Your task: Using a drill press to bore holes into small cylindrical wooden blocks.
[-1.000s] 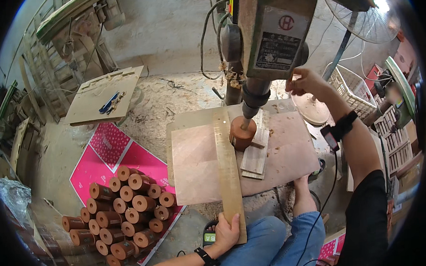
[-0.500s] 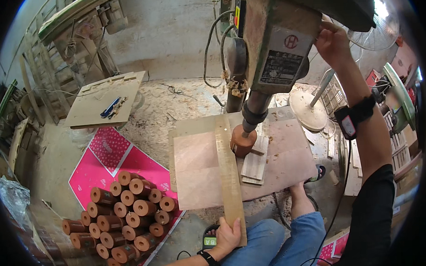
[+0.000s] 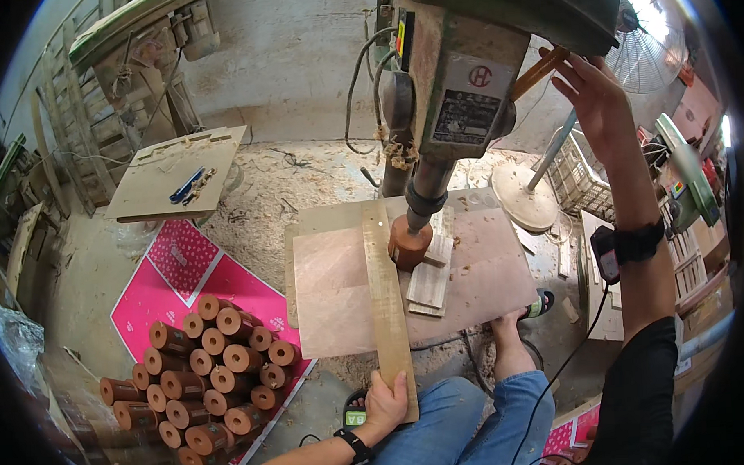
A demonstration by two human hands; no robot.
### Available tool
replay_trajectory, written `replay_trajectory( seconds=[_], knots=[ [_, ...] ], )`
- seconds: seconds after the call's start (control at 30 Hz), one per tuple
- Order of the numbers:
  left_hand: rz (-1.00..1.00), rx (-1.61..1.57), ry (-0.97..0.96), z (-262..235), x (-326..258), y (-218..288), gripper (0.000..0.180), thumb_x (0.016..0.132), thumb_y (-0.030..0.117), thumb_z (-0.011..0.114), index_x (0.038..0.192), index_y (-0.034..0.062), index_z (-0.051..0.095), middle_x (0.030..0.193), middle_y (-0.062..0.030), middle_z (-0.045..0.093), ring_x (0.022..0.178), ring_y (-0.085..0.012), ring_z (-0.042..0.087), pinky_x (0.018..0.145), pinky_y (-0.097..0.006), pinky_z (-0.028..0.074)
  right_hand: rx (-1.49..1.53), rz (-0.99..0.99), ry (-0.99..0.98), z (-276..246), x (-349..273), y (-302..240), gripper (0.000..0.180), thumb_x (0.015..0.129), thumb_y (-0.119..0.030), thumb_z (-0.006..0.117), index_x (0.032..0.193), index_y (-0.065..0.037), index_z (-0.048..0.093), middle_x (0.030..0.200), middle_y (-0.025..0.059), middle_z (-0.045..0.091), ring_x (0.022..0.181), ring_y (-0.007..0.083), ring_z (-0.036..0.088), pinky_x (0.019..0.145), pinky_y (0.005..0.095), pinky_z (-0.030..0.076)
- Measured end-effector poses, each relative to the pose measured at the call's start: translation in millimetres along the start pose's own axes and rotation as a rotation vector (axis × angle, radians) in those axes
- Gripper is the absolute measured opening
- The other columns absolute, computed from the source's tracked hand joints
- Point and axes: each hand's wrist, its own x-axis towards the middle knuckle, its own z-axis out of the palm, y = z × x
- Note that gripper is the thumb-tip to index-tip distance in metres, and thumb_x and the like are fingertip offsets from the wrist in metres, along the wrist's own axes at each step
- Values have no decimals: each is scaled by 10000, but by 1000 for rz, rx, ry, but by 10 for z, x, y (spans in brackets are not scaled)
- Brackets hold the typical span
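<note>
Two hands at work, well apart; left hand point(image 3: 384, 402) low in the frame, thumb and fingers gripping the near end of a long wooden strip point(image 3: 386, 302); right hand point(image 3: 590, 94) raised high on the far right, fingers loosely curled at the wooden feed handle point(image 3: 537, 72) of the drill press point(image 3: 473, 81), whether fully closed on it I cannot tell.

Outward from the left hand: strip lies flat on the plywood work table point(image 3: 333, 291), long axis running near-to-far, far end pointing at the machine's column, near end overhanging the table edge toward the knees; slightly tilted, far end a touch left.

Just right of the strip, touching or nearly so, a short brown wooden cylinder point(image 3: 408, 243) stands upright under the spindle point(image 3: 424, 199), its axis vertical, resting on a small slatted block point(image 3: 432, 271); spindle tip meets its top.

Doing the step well, by my judgement: keep the strip pressed as a fence so the cylinder cannot spin or walk; ease the handle down steadily; keep left fingers at the near end, away from the bit.

Further out: stack of similar brown cylinders point(image 3: 198, 370) on a pink sheet point(image 3: 173, 272) on the floor, lying on their sides, ends facing up-right; sawdust around; bare foot in a sandal point(image 3: 532, 309) under the table's right edge.
</note>
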Motion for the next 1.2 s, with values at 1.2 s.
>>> replay_trajectory(
  seconds=[1.2],
  knots=[
    [-1,-37,-26,-41,-13,61,476,957,413,545,1071,-42,465,903,-342,646,870,-512,639,779,-538,504,-1098,256,-286,258,-1340,90,303,1010,-237,515,1173,-15,639,672,40,559,628,108,563,620,319,469]
  ],
)
